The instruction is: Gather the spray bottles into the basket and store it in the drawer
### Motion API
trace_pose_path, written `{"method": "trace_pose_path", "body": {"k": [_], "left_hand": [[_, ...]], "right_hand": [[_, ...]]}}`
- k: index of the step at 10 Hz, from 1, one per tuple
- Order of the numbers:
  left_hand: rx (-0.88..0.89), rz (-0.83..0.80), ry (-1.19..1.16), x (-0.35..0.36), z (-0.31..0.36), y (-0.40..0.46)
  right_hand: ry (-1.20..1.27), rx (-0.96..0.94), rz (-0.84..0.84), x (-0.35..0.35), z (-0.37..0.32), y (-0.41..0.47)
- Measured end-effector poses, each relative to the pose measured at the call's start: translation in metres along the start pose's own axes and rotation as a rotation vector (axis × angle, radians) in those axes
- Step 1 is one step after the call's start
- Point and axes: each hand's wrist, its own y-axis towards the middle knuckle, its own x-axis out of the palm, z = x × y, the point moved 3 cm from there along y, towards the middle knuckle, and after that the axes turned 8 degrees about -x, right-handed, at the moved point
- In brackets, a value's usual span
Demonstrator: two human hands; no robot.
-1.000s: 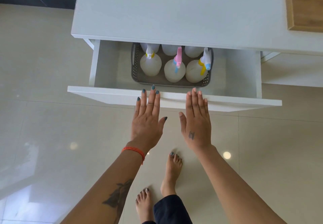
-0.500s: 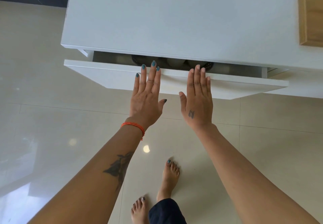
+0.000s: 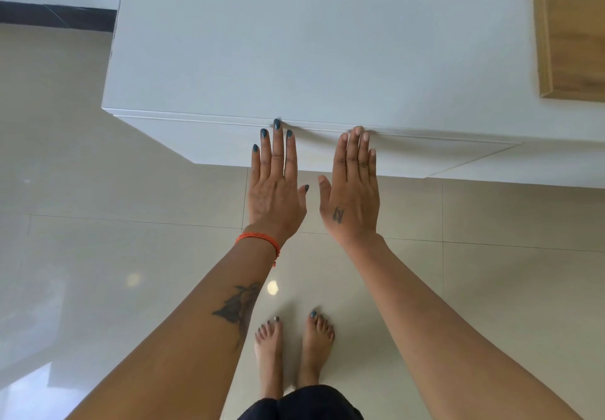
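The white drawer (image 3: 203, 144) sits flush under the white cabinet top (image 3: 311, 42), fully pushed in. My left hand (image 3: 275, 187) lies flat with straight fingers against the drawer front, fingertips at its upper edge. My right hand (image 3: 353, 190) presses the front the same way, just to the right. The basket and the spray bottles are hidden inside the drawer.
A wooden board or panel (image 3: 576, 26) lies on the cabinet top at the far right. Glossy beige floor tiles (image 3: 82, 223) spread around the cabinet, and my bare feet (image 3: 294, 351) stand close in front of it. A dark skirting strip (image 3: 55, 16) runs at the back left.
The drawer slid from wide open to fully shut under both flat hands. The basket with its bottles went out of sight, and I stepped closer to the cabinet.
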Motion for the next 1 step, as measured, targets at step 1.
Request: {"method": "trace_pose_path", "body": {"k": [1], "left_hand": [[0.043,0.041,-0.021,-0.0109,0.0057,-0.0071]], "right_hand": [[-0.002,0.001,0.015,-0.01,-0.008,-0.0019]]}}
